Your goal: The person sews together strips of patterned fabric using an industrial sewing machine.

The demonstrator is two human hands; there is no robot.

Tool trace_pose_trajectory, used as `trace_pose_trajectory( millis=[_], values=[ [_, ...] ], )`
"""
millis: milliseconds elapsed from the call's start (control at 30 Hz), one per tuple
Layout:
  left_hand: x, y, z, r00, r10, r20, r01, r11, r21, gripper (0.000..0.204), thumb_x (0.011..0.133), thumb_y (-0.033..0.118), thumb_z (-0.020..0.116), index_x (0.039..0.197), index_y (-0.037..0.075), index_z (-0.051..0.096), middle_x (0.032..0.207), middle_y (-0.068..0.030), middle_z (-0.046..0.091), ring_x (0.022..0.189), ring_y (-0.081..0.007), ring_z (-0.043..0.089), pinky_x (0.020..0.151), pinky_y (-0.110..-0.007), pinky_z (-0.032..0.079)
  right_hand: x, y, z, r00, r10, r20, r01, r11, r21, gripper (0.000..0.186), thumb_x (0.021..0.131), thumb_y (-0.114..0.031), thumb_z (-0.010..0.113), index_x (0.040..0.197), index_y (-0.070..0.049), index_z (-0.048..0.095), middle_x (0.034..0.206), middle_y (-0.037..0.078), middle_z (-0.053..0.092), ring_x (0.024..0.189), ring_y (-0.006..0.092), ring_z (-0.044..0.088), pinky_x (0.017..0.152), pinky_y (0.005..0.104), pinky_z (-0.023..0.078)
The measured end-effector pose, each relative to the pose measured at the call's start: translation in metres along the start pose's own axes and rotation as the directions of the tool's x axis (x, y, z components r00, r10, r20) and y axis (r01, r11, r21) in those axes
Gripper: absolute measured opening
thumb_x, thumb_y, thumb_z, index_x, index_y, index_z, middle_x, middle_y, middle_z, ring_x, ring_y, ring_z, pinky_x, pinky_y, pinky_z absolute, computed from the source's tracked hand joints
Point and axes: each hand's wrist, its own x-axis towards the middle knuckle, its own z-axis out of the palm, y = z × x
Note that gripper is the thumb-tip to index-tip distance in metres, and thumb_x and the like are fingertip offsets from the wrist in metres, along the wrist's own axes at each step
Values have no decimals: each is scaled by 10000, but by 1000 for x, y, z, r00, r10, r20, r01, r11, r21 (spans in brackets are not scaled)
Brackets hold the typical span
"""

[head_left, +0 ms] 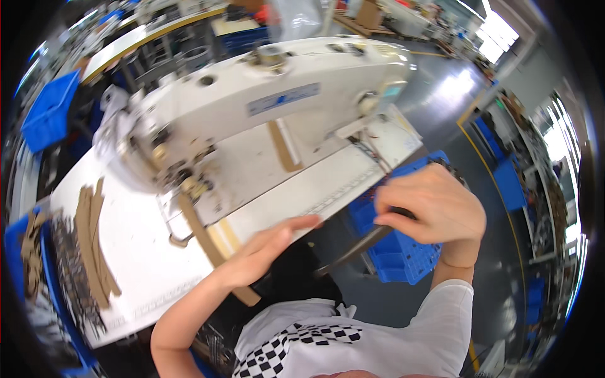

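Observation:
A white sewing machine [233, 94] stands on a white table in front of me. From its needle area a tan strip [205, 242] runs toward me over the table's near edge. My left hand [261, 252] lies across this strip with its fingers stretched out; whether it touches the strip I cannot tell. Right of the table, raised above a blue crate, my right hand [432, 205] is closed around one end of a long dark brown strip [356, 252]. That strip is blurred and slants down toward my lap.
Several tan strips [91, 242] lie on the table's left part, beside a blue bin [47, 252] of strips. Another strip [283, 148] lies under the machine arm. A blue crate [403, 258] stands right of the table. Shelving [529, 189] lines the far right.

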Motion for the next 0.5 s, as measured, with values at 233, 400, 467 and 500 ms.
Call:
trace_pose_trajectory(
  millis=[233, 400, 467, 500],
  values=[
    [-52, -27, -1, 936, -331, -123, 177, 742, -647, 496, 1047, 319, 335, 1414, -14, 329, 1211, -216, 577, 1086, -294, 619, 987, -390, 470, 150, 10, 74, 982, -140, 126, 148, 987, -59, 230, 819, -255, 662, 714, -67, 579, 643, 96, 594, 641, 324, 589, 586, 432, 423],
    [-68, -29, 2, 853, -459, -249, 172, 698, -695, 389, 1034, 158, 334, 1357, -50, 394, 1091, -187, 619, 942, -271, 670, 866, -335, 545, 202, -1, 116, 950, -195, 245, 201, 979, -3, 258, 813, -306, 674, 749, -70, 590, 666, 85, 609, 684, 329, 605, 643, 455, 436],
    [-75, -29, 1, 846, -454, -279, 172, 728, -664, 383, 1034, 154, 327, 1342, -59, 406, 1060, -185, 628, 942, -273, 671, 859, -343, 548, 209, -4, 119, 940, -188, 284, 202, 979, -23, 282, 808, -336, 681, 790, -68, 594, 711, 91, 624, 724, 327, 615, 662, 455, 441],
    [-80, -28, 0, 843, -440, -310, 171, 765, -621, 379, 1034, 149, 319, 1328, -68, 419, 1030, -184, 636, 942, -275, 673, 851, -350, 551, 207, -7, 115, 947, -238, 217, 229, 971, 63, 306, 804, -348, 691, 876, -65, 600, 817, 107, 634, 789, 335, 619, 703, 451, 454]
  ],
)
